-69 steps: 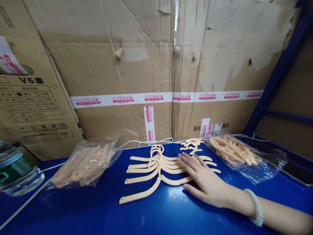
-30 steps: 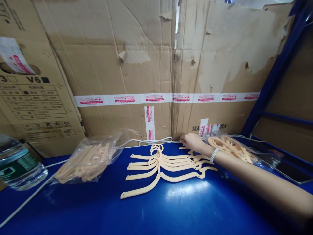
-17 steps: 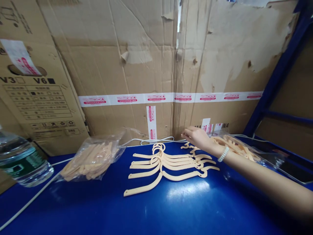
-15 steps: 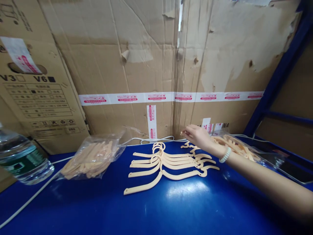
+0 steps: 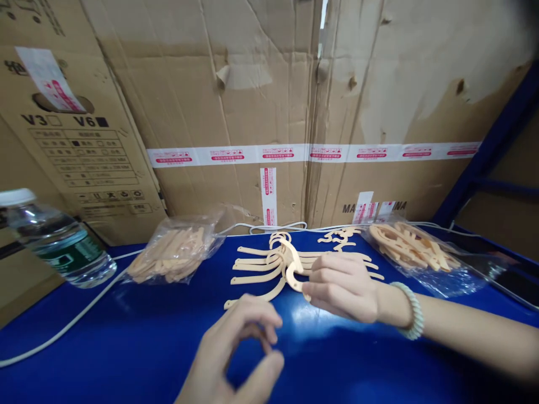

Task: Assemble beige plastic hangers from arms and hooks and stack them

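Note:
My right hand (image 5: 341, 286) is closed on a pale plastic hanger arm (image 5: 296, 261). The curved, notched part of this piece sticks out to the left of my fingertips; the rest is hidden in the hand. Beneath and behind it lies a row of pale hangers (image 5: 256, 278), with ring-shaped tops overlapping in the middle and arms spread to both sides. My left hand (image 5: 236, 348) is held in front of the row, fingers curled and thumb apart, holding nothing. Several small hook-like pieces (image 5: 343, 238) lie behind the row.
Clear bags of pale parts lie at left (image 5: 172, 252) and right (image 5: 412, 247). A water bottle (image 5: 63, 241) stands far left. White cable (image 5: 80, 320) crosses the blue table (image 5: 138, 348). Cardboard (image 5: 236, 123) walls off the back, and a blue frame (image 5: 475, 151) rises at right.
My right hand has come nearer and down from above the small pieces to the front of the hanger row, now with a hanger arm in it. My left hand has entered from below.

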A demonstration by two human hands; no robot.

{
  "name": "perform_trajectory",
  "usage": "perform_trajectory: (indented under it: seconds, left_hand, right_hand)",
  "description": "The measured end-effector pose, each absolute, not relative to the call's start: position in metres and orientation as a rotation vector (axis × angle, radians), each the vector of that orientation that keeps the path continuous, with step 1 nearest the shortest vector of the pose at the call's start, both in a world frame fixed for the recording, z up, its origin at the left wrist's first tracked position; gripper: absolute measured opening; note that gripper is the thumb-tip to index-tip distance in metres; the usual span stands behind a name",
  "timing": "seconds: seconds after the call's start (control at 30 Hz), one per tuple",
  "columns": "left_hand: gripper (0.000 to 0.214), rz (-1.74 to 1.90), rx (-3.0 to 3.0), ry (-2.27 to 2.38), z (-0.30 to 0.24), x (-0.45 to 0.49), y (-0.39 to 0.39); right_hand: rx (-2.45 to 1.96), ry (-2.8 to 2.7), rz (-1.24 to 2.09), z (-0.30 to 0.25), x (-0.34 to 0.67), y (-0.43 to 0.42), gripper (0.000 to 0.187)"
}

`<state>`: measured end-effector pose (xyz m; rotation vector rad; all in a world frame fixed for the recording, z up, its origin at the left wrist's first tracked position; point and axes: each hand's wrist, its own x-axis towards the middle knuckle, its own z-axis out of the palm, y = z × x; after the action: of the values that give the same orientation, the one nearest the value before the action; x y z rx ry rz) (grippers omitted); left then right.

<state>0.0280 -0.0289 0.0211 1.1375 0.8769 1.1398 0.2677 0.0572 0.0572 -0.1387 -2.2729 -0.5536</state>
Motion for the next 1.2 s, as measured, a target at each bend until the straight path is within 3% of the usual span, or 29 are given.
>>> perform_trajectory:
  seconds: [0.13, 0.27, 0.47, 0.6, 0.87, 1.07, 1.2]
  left_hand:
    - [0.038, 0.956, 1.056, 0.89, 0.019, 0.046, -0.007]
    - [0.034, 0.949, 1.128, 0.872, 0.015, 0.045, -0.001]
    - [0.033, 1.084, 1.036, 0.95, 0.018, 0.033, 0.004]
    - [0.039, 1.176, 1.061, 0.945, 0.013, 0.03, 0.01]
    - [0.029, 1.289, 1.074, 1.056, 0.009, 0.024, 0.015]
    - [0.03, 1.311, 1.075, 1.049, 0.006, 0.021, 0.02]
    - [0.035, 1.297, 0.933, 0.958, 0.002, 0.022, 0.024]
  right_hand:
    - [0.032, -2.317, -0.621, 0.044, 0.253, 0.048, 0.021]
    - [-0.006, -2.436, -0.59, 0.039, 0.243, 0.041, 0.024]
    - [-0.509, -2.521, -0.383, 0.03, 0.253, 0.044, 0.027]
    - [-0.915, -2.525, -0.125, 0.009, 0.272, 0.054, 0.016]
    - [-0.988, -2.407, 0.149, 0.007, 0.291, 0.046, 0.01]
    - [-0.957, -2.172, -0.015, 0.004, 0.31, 0.042, 0.004]
    - [-0.931, -2.075, -0.172, 0.001, 0.315, 0.041, 0.01]
